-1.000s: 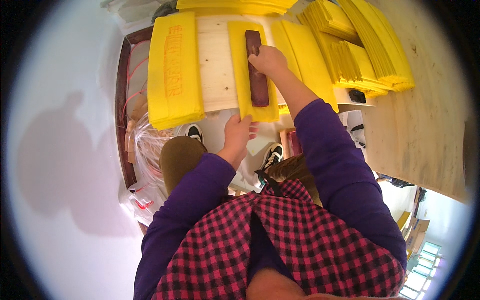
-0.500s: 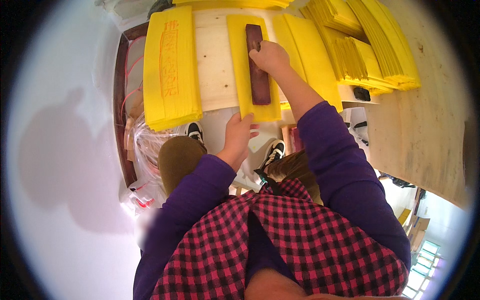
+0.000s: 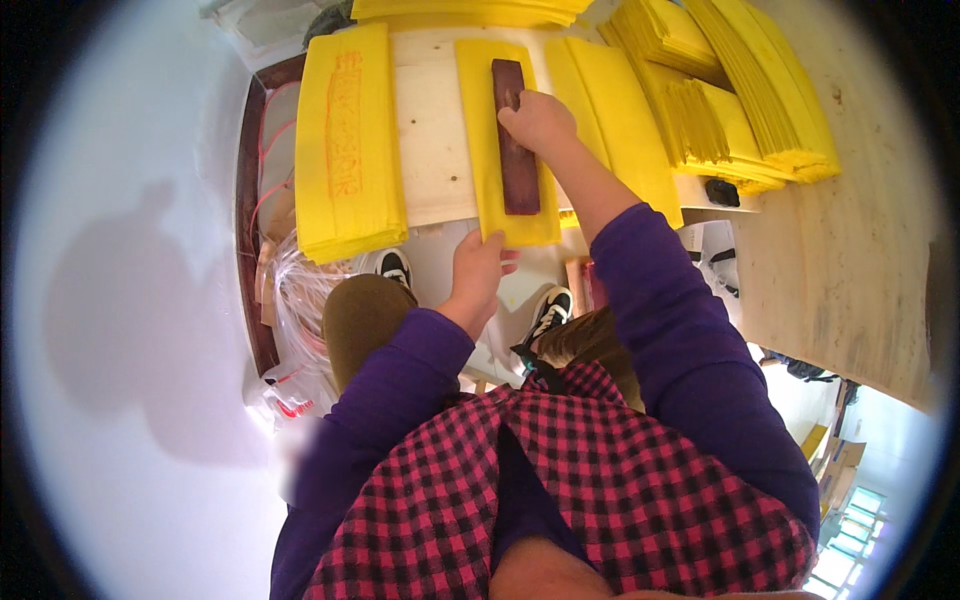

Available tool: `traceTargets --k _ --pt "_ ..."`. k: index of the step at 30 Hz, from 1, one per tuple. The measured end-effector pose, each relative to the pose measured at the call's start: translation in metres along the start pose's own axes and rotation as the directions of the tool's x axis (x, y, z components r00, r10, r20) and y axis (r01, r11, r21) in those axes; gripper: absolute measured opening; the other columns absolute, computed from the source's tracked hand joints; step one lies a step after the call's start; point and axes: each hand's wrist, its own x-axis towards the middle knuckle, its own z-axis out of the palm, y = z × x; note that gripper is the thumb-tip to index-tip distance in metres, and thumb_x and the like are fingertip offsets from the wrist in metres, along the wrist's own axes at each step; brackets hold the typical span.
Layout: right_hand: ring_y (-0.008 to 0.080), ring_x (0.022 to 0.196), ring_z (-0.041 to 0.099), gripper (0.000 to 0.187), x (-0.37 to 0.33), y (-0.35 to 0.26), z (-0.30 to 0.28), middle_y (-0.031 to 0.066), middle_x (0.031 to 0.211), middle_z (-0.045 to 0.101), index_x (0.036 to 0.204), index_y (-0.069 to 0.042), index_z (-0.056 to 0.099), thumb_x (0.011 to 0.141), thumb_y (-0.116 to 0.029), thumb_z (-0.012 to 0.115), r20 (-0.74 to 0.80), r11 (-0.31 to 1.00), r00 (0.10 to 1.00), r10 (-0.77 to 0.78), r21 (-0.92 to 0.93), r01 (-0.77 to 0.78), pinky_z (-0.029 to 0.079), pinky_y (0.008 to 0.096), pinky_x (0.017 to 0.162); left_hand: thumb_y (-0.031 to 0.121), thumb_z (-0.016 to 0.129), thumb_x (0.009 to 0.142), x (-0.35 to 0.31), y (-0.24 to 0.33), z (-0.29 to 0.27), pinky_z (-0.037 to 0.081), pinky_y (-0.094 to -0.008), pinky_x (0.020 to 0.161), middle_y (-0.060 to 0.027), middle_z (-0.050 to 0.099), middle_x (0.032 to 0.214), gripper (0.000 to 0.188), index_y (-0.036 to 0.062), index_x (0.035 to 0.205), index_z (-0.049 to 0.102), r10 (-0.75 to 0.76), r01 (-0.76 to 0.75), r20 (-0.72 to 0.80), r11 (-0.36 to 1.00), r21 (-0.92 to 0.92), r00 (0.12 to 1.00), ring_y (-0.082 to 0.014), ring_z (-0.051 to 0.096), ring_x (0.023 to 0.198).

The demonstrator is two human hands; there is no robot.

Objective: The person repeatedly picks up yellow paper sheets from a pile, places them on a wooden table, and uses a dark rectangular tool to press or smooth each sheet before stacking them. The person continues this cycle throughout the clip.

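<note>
A long dark red wooden stamp block (image 3: pixel 520 180) lies flat on a strip of yellow paper (image 3: pixel 480 130). My right hand (image 3: pixel 540 122) is closed around the small handle on its upper part. At the strip's near left corner, my left hand (image 3: pixel 478 268) pinches the paper edge, its fingertips partly hidden by the paper. To the left stands a thick stack of yellow paper (image 3: pixel 382 150) with a column of red printing on top. More yellow strips (image 3: pixel 630 130) lie just right of the block, partly behind my right forearm.
Folded yellow paper bundles (image 3: pixel 770 90) are piled at the far right, with a small black object (image 3: pixel 721 192) at their near side. The pale wooden table (image 3: pixel 435 140) ends just before my knees. Clear plastic wrapping (image 3: pixel 305 285) hangs at the left near the white wall.
The whole view has shifted slightly. Both hands keep their holds, and the block stays in nearly the same place on the yellow paper.
</note>
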Motion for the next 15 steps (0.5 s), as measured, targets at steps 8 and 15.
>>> traceTargets --k 8,15 --pt "0.0302 0.076 0.062 0.041 -0.001 0.027 -0.026 0.0195 0.085 0.063 0.083 0.004 0.062 0.071 -0.034 0.054 -0.121 0.95 0.992 -0.03 0.306 0.066 0.049 0.0384 0.069 0.016 0.046 0.088 0.008 -0.009 -0.008 0.047 -0.0292 0.066 -0.0068 0.06 0.093 0.018 0.0047 0.101 0.051 0.023 -0.023 -0.006 1.0 -0.012 1.0 -0.0167 0.058 0.076" --pt "0.0136 0.061 0.059 0.029 -0.08 0.069 -0.076 0.0089 0.071 0.06 0.083 0.005 0.059 0.077 -0.023 0.06 -0.163 0.611 0.978 0.134 0.79 0.048 0.048 0.026 0.057 0.017 0.049 0.087 0.006 -0.007 -0.003 0.05 -0.0342 0.074 -0.0081 0.059 0.097 0.02 0.0042 0.103 0.051 0.073 -0.044 0.088 0.955 -0.295 0.993 -0.0206 0.058 0.082"
